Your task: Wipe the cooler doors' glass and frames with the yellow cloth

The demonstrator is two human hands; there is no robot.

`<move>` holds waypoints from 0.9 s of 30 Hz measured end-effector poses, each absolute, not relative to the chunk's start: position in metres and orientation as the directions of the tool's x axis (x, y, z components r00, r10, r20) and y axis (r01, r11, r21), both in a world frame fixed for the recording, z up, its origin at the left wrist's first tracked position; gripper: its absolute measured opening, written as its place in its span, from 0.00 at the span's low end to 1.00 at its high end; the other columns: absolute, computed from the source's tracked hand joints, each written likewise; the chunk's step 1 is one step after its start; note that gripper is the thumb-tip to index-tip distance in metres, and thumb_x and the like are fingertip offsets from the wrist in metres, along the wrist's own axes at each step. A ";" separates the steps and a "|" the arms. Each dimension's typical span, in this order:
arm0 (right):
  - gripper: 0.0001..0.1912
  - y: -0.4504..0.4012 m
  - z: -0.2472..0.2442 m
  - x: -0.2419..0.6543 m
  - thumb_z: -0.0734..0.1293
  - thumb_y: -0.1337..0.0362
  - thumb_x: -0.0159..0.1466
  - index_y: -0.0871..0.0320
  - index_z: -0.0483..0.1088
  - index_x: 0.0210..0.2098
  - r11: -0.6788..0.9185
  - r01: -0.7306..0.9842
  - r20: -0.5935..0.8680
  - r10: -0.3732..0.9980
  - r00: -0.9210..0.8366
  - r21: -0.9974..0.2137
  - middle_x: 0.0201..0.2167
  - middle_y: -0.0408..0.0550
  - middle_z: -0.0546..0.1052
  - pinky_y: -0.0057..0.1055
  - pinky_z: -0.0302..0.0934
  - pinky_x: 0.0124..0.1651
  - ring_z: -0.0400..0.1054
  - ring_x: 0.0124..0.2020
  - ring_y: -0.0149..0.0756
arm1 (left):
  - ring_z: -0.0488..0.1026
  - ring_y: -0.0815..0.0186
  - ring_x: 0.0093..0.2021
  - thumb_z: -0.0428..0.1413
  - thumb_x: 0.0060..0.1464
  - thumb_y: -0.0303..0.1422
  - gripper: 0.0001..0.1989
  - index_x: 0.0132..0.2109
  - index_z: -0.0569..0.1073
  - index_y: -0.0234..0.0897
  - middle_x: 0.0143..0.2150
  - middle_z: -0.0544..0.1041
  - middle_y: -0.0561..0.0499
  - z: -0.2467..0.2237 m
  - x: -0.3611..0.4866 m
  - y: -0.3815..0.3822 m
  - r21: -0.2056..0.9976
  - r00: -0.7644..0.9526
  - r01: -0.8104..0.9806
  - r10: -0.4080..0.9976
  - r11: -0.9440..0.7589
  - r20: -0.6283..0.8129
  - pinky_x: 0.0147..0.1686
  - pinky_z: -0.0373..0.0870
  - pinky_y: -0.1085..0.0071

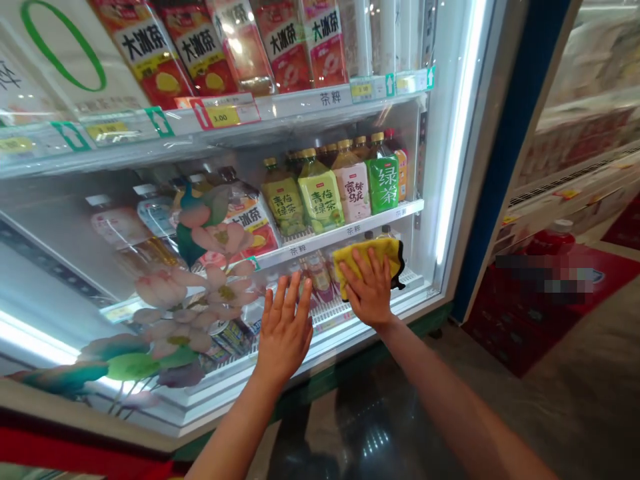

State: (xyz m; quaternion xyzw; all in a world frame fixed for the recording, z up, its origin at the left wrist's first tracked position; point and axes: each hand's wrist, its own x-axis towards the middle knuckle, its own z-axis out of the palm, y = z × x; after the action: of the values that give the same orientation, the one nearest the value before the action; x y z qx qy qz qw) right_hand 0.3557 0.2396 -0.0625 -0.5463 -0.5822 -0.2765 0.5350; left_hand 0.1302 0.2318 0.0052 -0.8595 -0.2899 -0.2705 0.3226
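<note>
My right hand point(371, 293) presses a yellow cloth point(344, 256) with a dark edge flat against the glass door of a lit drinks cooler. Its fingers are spread over the cloth, close to the lower right of the door. To its left, my left hand point(285, 330) is raised with fingers stretched out and nothing in it; the palm faces the glass, though contact is hard to make out. Behind the glass, a row of tea bottles point(320, 193) stands on the middle shelf point(325, 240), just above both hands.
A lotus-flower decal point(220, 293) covers the door's lower left. Red tea cartons point(280, 47) fill the upper shelf. A bright light strip point(460, 133) runs along the cooler's right side. Further right are a red display point(530, 313) and another shelf unit point(585, 127).
</note>
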 end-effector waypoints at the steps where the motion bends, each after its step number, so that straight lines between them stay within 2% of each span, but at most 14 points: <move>1: 0.23 0.238 -0.071 0.357 0.62 0.63 0.68 0.40 0.71 0.61 0.277 0.943 0.935 0.345 0.083 -0.186 0.66 0.43 0.71 0.58 0.39 0.74 0.50 0.74 0.46 | 0.35 0.55 0.78 0.57 0.59 0.29 0.46 0.77 0.39 0.41 0.78 0.39 0.47 0.005 0.127 0.231 -0.386 0.673 0.683 0.330 -0.620 0.662 0.75 0.36 0.52; 3: 0.23 0.236 -0.082 0.367 0.64 0.63 0.67 0.39 0.72 0.60 0.295 0.948 0.944 0.330 0.018 -0.121 0.65 0.42 0.72 0.58 0.40 0.74 0.53 0.73 0.46 | 0.36 0.54 0.78 0.57 0.59 0.31 0.46 0.77 0.40 0.42 0.78 0.39 0.47 0.003 0.120 0.229 -0.350 0.636 0.710 0.344 -0.611 0.691 0.75 0.34 0.50; 4: 0.24 0.236 -0.082 0.374 0.64 0.62 0.67 0.40 0.71 0.61 0.283 0.949 0.949 0.312 0.049 -0.142 0.66 0.43 0.70 0.59 0.40 0.74 0.51 0.73 0.47 | 0.36 0.54 0.78 0.57 0.60 0.32 0.46 0.77 0.41 0.42 0.79 0.40 0.46 0.001 0.116 0.228 -0.331 0.617 0.723 0.351 -0.606 0.705 0.75 0.33 0.49; 7: 0.29 0.240 -0.064 0.383 0.60 0.61 0.70 0.47 0.60 0.70 0.204 0.922 0.928 0.249 0.276 -0.329 0.74 0.49 0.57 0.64 0.38 0.73 0.40 0.76 0.50 | 0.36 0.53 0.78 0.58 0.60 0.32 0.45 0.76 0.42 0.43 0.79 0.40 0.46 -0.004 0.106 0.228 -0.309 0.598 0.734 0.358 -0.605 0.717 0.75 0.31 0.48; 9: 0.31 0.244 -0.050 0.371 0.58 0.61 0.71 0.49 0.53 0.73 0.163 0.909 0.909 0.237 0.341 -0.384 0.76 0.51 0.49 0.65 0.36 0.73 0.33 0.77 0.51 | 0.35 0.53 0.78 0.58 0.60 0.31 0.45 0.76 0.42 0.43 0.79 0.39 0.47 -0.005 0.101 0.228 -0.319 0.611 0.724 0.355 -0.611 0.707 0.75 0.31 0.49; 11: 0.32 0.244 -0.047 0.350 0.60 0.61 0.70 0.49 0.53 0.73 0.159 0.940 0.931 0.262 0.253 -0.301 0.77 0.50 0.48 0.64 0.35 0.73 0.31 0.77 0.52 | 0.35 0.53 0.78 0.58 0.59 0.30 0.45 0.76 0.42 0.43 0.79 0.39 0.47 -0.006 0.097 0.229 -0.329 0.621 0.717 0.347 -0.615 0.703 0.75 0.32 0.49; 14: 0.31 0.238 -0.060 0.329 0.65 0.61 0.68 0.45 0.60 0.70 0.235 0.972 0.958 0.281 -0.048 -0.020 0.74 0.46 0.57 0.59 0.32 0.75 0.35 0.77 0.49 | 0.36 0.53 0.78 0.58 0.59 0.29 0.45 0.76 0.43 0.42 0.79 0.40 0.45 -0.008 0.092 0.231 -0.334 0.613 0.719 0.331 -0.609 0.717 0.75 0.33 0.49; 16: 0.30 0.233 -0.067 0.329 0.67 0.61 0.67 0.42 0.62 0.68 0.286 0.953 0.950 0.258 -0.179 0.102 0.72 0.43 0.62 0.55 0.31 0.76 0.40 0.77 0.45 | 0.36 0.53 0.78 0.58 0.59 0.29 0.45 0.76 0.44 0.42 0.78 0.40 0.44 -0.009 0.088 0.232 -0.336 0.607 0.723 0.322 -0.603 0.726 0.74 0.32 0.47; 17: 0.30 0.232 -0.066 0.331 0.67 0.61 0.68 0.41 0.62 0.68 0.294 0.950 0.953 0.242 -0.182 0.107 0.71 0.43 0.63 0.55 0.31 0.76 0.42 0.76 0.44 | 0.36 0.53 0.78 0.57 0.59 0.29 0.44 0.76 0.44 0.42 0.78 0.41 0.44 -0.010 0.085 0.233 -0.338 0.607 0.723 0.319 -0.603 0.728 0.74 0.32 0.46; 19: 0.31 0.233 -0.056 0.333 0.65 0.62 0.68 0.43 0.59 0.70 0.268 0.963 0.972 0.224 -0.077 0.014 0.73 0.46 0.59 0.58 0.32 0.75 0.42 0.76 0.47 | 0.35 0.54 0.78 0.57 0.60 0.29 0.44 0.76 0.44 0.41 0.78 0.42 0.43 -0.011 0.081 0.234 -0.344 0.610 0.719 0.310 -0.604 0.729 0.74 0.32 0.46; 21: 0.33 0.236 -0.040 0.323 0.63 0.62 0.70 0.47 0.55 0.72 0.212 0.970 0.971 0.232 0.064 -0.115 0.76 0.50 0.51 0.63 0.34 0.73 0.37 0.77 0.52 | 0.35 0.55 0.78 0.58 0.60 0.30 0.44 0.76 0.44 0.40 0.78 0.43 0.43 -0.011 0.076 0.235 -0.348 0.610 0.716 0.301 -0.605 0.733 0.74 0.32 0.47; 23: 0.33 0.239 -0.031 0.305 0.63 0.61 0.70 0.49 0.54 0.73 0.174 0.972 0.958 0.264 0.110 -0.159 0.77 0.51 0.48 0.65 0.34 0.73 0.32 0.77 0.55 | 0.35 0.54 0.78 0.58 0.60 0.31 0.44 0.76 0.44 0.40 0.78 0.45 0.42 -0.010 0.073 0.235 -0.348 0.604 0.720 0.296 -0.601 0.740 0.74 0.31 0.47; 25: 0.31 0.238 -0.033 0.288 0.64 0.60 0.69 0.47 0.58 0.71 0.199 0.977 0.954 0.300 0.014 -0.077 0.76 0.49 0.52 0.63 0.32 0.73 0.31 0.77 0.53 | 0.36 0.54 0.78 0.57 0.60 0.30 0.44 0.76 0.44 0.39 0.78 0.47 0.42 -0.010 0.071 0.235 -0.343 0.593 0.729 0.295 -0.593 0.750 0.74 0.32 0.46; 27: 0.28 0.234 -0.045 0.282 0.66 0.61 0.68 0.42 0.64 0.67 0.275 0.958 0.941 0.297 -0.161 0.077 0.72 0.44 0.61 0.58 0.29 0.75 0.35 0.77 0.46 | 0.37 0.53 0.78 0.58 0.60 0.30 0.44 0.76 0.44 0.40 0.77 0.48 0.42 -0.010 0.067 0.235 -0.340 0.583 0.735 0.291 -0.586 0.759 0.75 0.33 0.46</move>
State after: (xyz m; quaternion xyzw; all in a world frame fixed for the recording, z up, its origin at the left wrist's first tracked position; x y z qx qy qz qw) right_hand 0.2819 0.2336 -0.0449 -0.4723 -0.6644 -0.3732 0.4430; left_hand 0.0668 0.2351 -0.0097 -0.8253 -0.3108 -0.3347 0.3322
